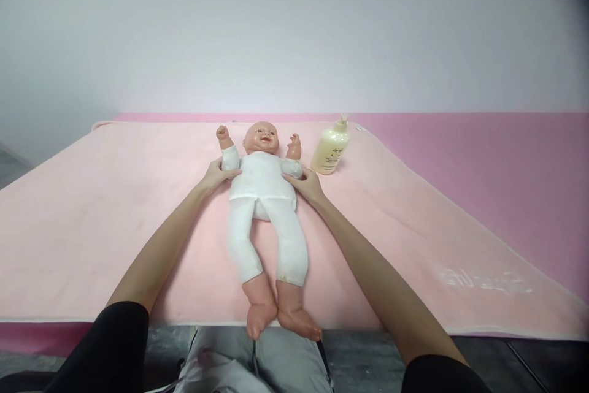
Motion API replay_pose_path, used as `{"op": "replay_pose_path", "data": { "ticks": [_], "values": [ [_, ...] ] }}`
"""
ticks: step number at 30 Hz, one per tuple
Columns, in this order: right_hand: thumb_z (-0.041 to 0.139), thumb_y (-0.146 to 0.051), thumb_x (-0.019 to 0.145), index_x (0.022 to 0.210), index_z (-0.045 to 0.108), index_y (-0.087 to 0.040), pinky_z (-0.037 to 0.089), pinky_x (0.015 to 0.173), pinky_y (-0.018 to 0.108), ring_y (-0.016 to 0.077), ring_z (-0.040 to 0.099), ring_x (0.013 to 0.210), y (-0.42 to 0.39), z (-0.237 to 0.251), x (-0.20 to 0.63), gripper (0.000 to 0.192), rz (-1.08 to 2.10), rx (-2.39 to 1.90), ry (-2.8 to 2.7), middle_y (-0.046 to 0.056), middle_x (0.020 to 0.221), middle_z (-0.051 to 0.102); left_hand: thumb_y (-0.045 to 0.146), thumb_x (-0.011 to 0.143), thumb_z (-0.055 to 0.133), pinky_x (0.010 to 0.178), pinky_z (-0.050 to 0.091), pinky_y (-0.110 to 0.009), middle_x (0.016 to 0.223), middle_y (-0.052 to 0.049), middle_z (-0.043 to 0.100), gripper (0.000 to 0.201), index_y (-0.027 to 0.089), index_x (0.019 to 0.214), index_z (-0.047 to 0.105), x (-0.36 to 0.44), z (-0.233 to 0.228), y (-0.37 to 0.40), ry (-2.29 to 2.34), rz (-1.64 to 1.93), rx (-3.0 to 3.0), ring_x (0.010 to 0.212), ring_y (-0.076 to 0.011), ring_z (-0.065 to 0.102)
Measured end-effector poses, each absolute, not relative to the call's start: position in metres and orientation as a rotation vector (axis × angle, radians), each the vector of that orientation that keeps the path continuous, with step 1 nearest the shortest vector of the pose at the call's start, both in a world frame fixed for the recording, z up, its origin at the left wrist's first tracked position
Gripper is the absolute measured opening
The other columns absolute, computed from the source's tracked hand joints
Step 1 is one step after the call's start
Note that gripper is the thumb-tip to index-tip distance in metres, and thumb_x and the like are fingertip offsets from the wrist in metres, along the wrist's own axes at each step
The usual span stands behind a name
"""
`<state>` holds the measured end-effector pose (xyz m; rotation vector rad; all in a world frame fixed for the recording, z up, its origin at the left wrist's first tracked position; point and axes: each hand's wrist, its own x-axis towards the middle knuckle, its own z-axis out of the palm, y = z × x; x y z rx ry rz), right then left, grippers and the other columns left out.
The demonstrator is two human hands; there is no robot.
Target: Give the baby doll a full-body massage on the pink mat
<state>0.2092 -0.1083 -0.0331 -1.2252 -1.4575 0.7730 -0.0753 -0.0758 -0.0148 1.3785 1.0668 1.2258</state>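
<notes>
We have the doll (263, 197) lying on its back in the middle of the pink blanket (92, 221), head at twelve o'clock toward the wall (294, 37) and bare feet at six o'clock, hanging just past the blanket's near edge; laid lengthwise like this, both its sides are open to us at once. Our left hand (216, 173) comes in from nine o'clock and cups the doll's upper arm and shoulder, its fingers curled partly closed around the white sleeve, though we cannot tell how firm the grip is. Our right hand (307, 186) comes in from three o'clock and rests against the doll's flank just under the other arm, fingers nearly flat and loosely spread, touching the white suit and closing on nothing. With one hand at each side the body is steadied evenly. A cream lotion bottle (330, 149) stands upright at about two o'clock from the doll's chest, near its raised hand but apart from it, within easy reach of our right hand. The blanket cushions the doll against the pink desk (506, 160).
</notes>
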Motion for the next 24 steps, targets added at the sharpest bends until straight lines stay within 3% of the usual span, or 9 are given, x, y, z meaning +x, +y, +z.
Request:
{"op": "replay_pose_path", "data": {
  "ticks": [4, 8, 15, 18, 21, 24],
  "values": [
    [0.074, -0.038, 0.057, 0.084, 0.061, -0.018, 0.050, 0.077, 0.033, 0.0198, 0.059, 0.081, -0.115, -0.037, 0.208, 0.037, 0.727, -1.238, -1.339, 0.004, 0.086, 0.065, 0.030, 0.042, 0.089, 0.078, 0.050, -0.034, 0.091, -0.008, 0.071, 0.057, 0.011, 0.092, 0.069, -0.076, -0.014, -0.083, 1.071, 1.236, 1.344, 0.083, -0.0208, 0.064],
    [0.071, -0.029, 0.054, 0.095, 0.059, -0.019, 0.052, 0.082, 0.032, 0.0205, 0.060, 0.092, -0.118, -0.039, 0.208, 0.044, 0.766, -1.223, -1.098, 0.006, 0.095, 0.065, 0.021, 0.044, 0.088, 0.086, 0.051, -0.035, 0.096, -0.007, 0.070, 0.052, 0.013, 0.091, 0.068, -0.081, -0.014, -0.088, 0.965, 1.355, 1.223, 0.090, -0.0199, 0.064],
    [0.072, -0.025, 0.057, 0.115, 0.052, -0.025, 0.056, 0.089, 0.035, 0.0207, 0.059, 0.111, -0.118, -0.039, 0.220, 0.061, 0.885, -1.017, -0.704, 0.005, 0.120, 0.060, 0.023, 0.068, 0.076, 0.096, 0.052, -0.034, 0.103, -0.005, 0.065, 0.031, 0.020, 0.094, 0.059, -0.098, -0.013, -0.091, 0.768, 1.512, 0.827, 0.110, -0.0195, 0.059],
    [0.066, -0.032, 0.069, 0.116, 0.052, -0.029, 0.056, 0.091, 0.040, 0.0200, 0.055, 0.119, -0.112, -0.041, 0.233, 0.050, 0.931, -0.941, -0.827, 0.004, 0.123, 0.059, 0.033, 0.076, 0.071, 0.095, 0.054, -0.036, 0.104, -0.007, 0.064, 0.025, 0.020, 0.092, 0.058, -0.104, -0.012, -0.093, 0.783, 1.515, 0.792, 0.115, -0.0225, 0.057],
    [0.059, -0.038, 0.076, 0.103, 0.057, -0.025, 0.054, 0.095, 0.041, 0.0216, 0.054, 0.120, -0.105, -0.042, 0.248, 0.029, 1.044, -0.946, -0.842, 0.008, 0.119, 0.061, 0.042, 0.077, 0.070, 0.091, 0.056, -0.040, 0.103, -0.010, 0.063, 0.031, 0.019, 0.092, 0.057, -0.113, -0.014, -0.092, 0.846, 1.552, 0.772, 0.115, -0.0259, 0.056],
    [0.057, -0.033, 0.075, 0.090, 0.055, -0.025, 0.052, 0.097, 0.041, 0.0206, 0.054, 0.120, -0.101, -0.042, 0.259, 0.017, 1.083, -0.945, -0.727, 0.008, 0.116, 0.061, 0.039, 0.080, 0.068, 0.091, 0.055, -0.038, 0.100, -0.009, 0.061, 0.028, 0.018, 0.091, 0.055, -0.126, -0.017, -0.089, 0.854, 1.642, 0.680, 0.111, -0.0226, 0.057]
  ]
}}
